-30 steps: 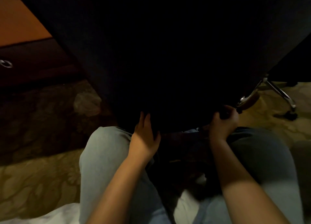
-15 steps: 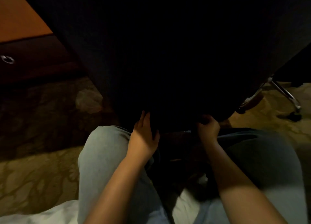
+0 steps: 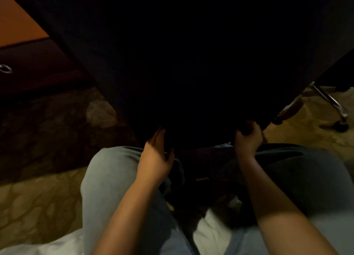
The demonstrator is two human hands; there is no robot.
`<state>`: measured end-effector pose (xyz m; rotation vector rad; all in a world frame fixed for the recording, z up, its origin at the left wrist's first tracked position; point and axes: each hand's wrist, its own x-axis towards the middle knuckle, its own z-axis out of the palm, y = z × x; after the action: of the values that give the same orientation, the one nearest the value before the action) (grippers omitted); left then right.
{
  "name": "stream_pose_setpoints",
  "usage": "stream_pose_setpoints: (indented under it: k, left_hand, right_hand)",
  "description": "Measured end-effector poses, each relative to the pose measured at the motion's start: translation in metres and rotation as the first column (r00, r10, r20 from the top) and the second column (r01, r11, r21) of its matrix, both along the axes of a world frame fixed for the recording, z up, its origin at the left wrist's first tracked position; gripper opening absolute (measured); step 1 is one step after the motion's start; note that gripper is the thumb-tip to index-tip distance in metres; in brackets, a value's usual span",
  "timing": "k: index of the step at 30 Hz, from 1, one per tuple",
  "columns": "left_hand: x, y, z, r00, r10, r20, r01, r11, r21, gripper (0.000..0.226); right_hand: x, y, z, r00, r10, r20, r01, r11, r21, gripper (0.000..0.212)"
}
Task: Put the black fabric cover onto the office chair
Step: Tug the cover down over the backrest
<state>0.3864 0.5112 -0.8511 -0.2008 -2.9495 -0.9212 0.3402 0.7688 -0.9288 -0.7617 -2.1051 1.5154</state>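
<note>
Your right hand [image 3: 248,139] has slid right, clenching the hem of the black fabric cover [image 3: 191,63] just ahead; your left hand [image 3: 156,155] presses it, fingers straight.

office chair [image 3: 191,63] before knees [image 3: 107,178], desk [image 3: 17,24] left

The black fabric cover [image 3: 191,63] blocks the whole upper centre; its lower edge hangs just above the person's knees [image 3: 115,178], leaving only a narrow gap; that gap is taken up by the left hand [image 3: 156,157], flat against the fabric, and the right hand [image 3: 247,137], gripping the edge. Left of the cover, open carpeted floor [image 3: 38,197] runs to a dark drawer front [image 3: 38,63] with a ring pull [image 3: 5,69]; right of it, a chrome base leg [image 3: 329,99] and caster [image 3: 342,125] obstruct the floor; bare carpet lies beside them.
</note>
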Motion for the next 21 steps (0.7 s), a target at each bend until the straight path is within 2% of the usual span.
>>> stream_pose_setpoints:
  k: [4, 7, 9, 12, 15, 18, 21]
  left_hand:
    - [-0.004, 0.004, -0.007, 0.999, -0.022, 0.040, 0.022, 1.000, -0.010, 0.057]
    - [-0.006, 0.011, -0.006, 0.999, -0.038, 0.025, 0.038, 0.999, -0.009, 0.058]
    - [-0.006, 0.015, -0.005, 0.997, -0.056, 0.044, 0.056, 0.998, -0.015, 0.058]
    - [-0.005, 0.016, -0.005, 0.997, -0.062, 0.040, 0.063, 0.997, -0.035, 0.057]
    - [-0.005, 0.014, -0.006, 0.998, -0.053, 0.043, 0.055, 0.998, -0.037, 0.057]
    - [-0.004, 0.012, -0.005, 0.997, -0.053, 0.051, 0.055, 0.998, -0.039, 0.059]
    - [-0.004, 0.013, -0.004, 0.997, -0.047, 0.059, 0.050, 0.998, -0.045, 0.060]
  right_hand:
    - [-0.001, -0.015, -0.016, 0.991, 0.058, 0.125, -0.052, 0.997, -0.050, 0.031]
    - [0.001, -0.022, -0.029, 0.938, 0.203, 0.279, -0.187, 0.979, -0.085, 0.033]
    - [0.005, -0.024, -0.034, 0.906, 0.288, 0.310, -0.271, 0.958, -0.097, 0.030]
    - [0.008, -0.020, -0.026, 0.947, 0.199, 0.254, -0.171, 0.977, -0.127, 0.029]
    - [0.007, -0.007, -0.005, 0.995, 0.038, 0.093, -0.023, 0.987, -0.157, 0.028]
    - [0.005, 0.005, 0.009, 0.994, -0.097, -0.059, 0.085, 0.980, -0.180, 0.029]
    - [0.003, 0.006, 0.011, 0.989, -0.115, -0.093, 0.101, 0.985, -0.142, 0.029]
